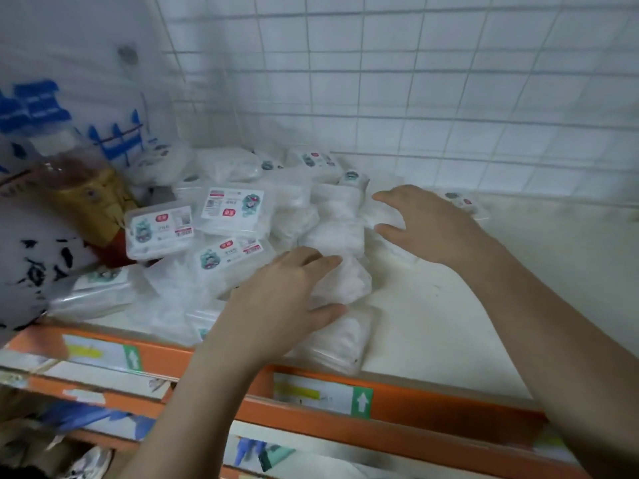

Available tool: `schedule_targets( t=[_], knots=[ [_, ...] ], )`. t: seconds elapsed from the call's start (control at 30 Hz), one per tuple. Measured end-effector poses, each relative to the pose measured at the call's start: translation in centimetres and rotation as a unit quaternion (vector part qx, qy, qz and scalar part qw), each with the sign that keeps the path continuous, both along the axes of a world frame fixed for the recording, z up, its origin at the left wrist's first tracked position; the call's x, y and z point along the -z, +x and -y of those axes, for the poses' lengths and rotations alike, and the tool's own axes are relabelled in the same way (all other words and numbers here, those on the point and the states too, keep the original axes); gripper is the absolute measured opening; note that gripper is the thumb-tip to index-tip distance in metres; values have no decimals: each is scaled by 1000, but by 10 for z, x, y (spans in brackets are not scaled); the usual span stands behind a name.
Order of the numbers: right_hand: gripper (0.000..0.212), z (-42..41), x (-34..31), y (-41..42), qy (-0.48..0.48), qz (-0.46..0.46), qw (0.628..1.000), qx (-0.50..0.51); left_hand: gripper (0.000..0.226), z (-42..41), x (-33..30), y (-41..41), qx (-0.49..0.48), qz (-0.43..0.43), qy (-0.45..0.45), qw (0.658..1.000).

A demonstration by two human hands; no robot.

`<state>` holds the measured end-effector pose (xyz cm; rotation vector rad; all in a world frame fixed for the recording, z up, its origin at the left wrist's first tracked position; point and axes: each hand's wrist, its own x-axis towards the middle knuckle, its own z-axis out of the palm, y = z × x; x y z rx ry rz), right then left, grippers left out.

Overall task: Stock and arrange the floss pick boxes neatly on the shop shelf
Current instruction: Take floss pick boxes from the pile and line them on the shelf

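Left hand (276, 299) rests flat-fingered on jumbled clear plastic floss pick boxes (228, 212); right hand (428, 226), at two o'clock, hovers spread, holding nothing, over the white shelf (484, 305).

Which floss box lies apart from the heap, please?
The floss box behind the right hand, alone by the grid wall; the rest are heaped at left.

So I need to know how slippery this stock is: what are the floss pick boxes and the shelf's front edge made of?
The floss pick boxes look like clear glossy plastic: contents show through, with printed paper labels. The shelf's front edge seems orange-painted metal, though blur leaves that open.
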<state>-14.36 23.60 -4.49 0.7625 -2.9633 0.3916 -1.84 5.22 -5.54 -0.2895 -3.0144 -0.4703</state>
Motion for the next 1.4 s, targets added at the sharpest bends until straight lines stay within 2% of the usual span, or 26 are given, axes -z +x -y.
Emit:
schedule_targets(
  t=[0.37, 0.6, 0.77, 1.1, 1.3, 1.4],
  knots=[
    [48, -9, 3, -3, -27, -2, 999, 17, 57, -3, -2, -3, 28, -60, 51, 996],
    [48, -49, -10, 35, -58, -51, 991, 108, 55, -23, -8, -10, 86, -80, 67, 991],
    [47, -92, -7, 86, -98, -63, 969, 217, 53, -52, -6, -14, 143, -74, 66, 985],
    [44, -208, -6, 211, -141, -130, 904, 382, 52, -170, -12, -1, 290, -41, 77, 953],
    [42, -311, 4, 291, -149, -176, 865, 446, 48, -285, -9, 36, 349, -52, 82, 932],
    [41, -371, 8, 328, -143, -180, 859, 458, 50, -352, -2, 63, 361, -50, 89, 927]
  ],
)
